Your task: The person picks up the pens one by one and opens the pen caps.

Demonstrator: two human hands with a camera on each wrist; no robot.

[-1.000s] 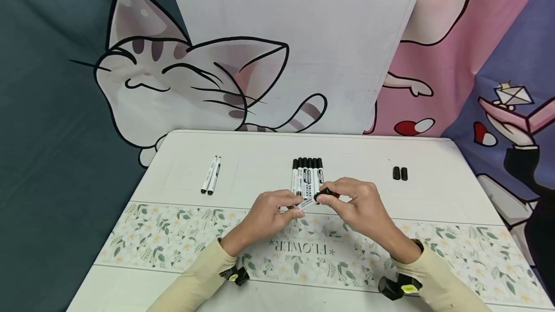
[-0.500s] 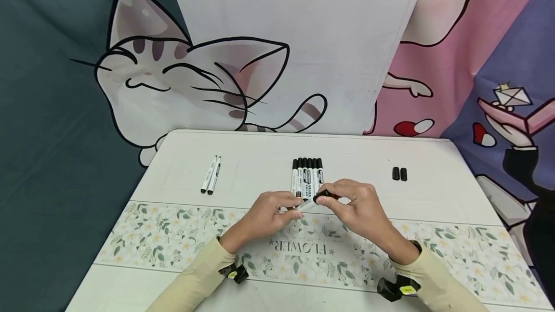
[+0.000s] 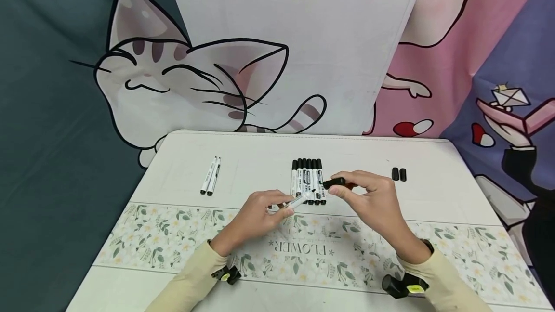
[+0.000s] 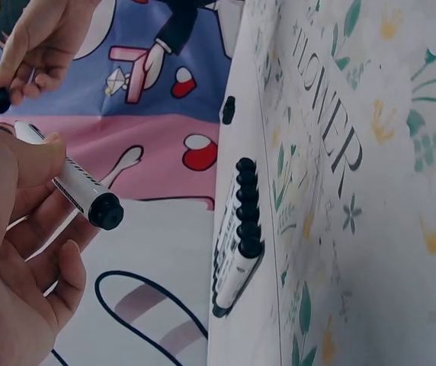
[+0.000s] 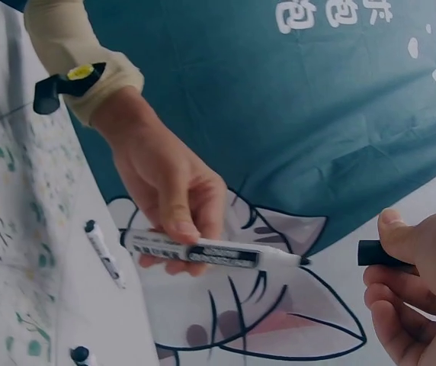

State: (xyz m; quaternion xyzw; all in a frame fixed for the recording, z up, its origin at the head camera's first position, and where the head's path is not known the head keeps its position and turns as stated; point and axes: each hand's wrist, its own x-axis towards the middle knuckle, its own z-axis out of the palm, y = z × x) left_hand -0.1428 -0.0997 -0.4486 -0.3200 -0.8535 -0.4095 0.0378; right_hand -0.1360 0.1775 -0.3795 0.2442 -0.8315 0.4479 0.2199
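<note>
A white marker (image 5: 226,255) with its dark tip bared is pinched between the thumb and fingers of my left hand (image 3: 257,215). The black marker cap (image 5: 376,253) sits between the thumb and fingers of my right hand (image 3: 373,201), a short gap away from the tip. Both hands are held above the table, near a row of several capped markers (image 3: 307,182) lying side by side. In the left wrist view the black rear end of the held marker (image 4: 81,187) faces the camera.
Two uncapped markers (image 3: 211,175) lie at the left of the white table (image 3: 256,153). Two loose black caps (image 3: 399,174) rest at the right. A floral strip (image 3: 173,235) with lettering crosses the table. Printed cloth (image 3: 303,52) hangs behind the table.
The cap has come off the marker. My right hand has moved right and slightly up with the cap, while my left hand has shifted slightly left with the marker.
</note>
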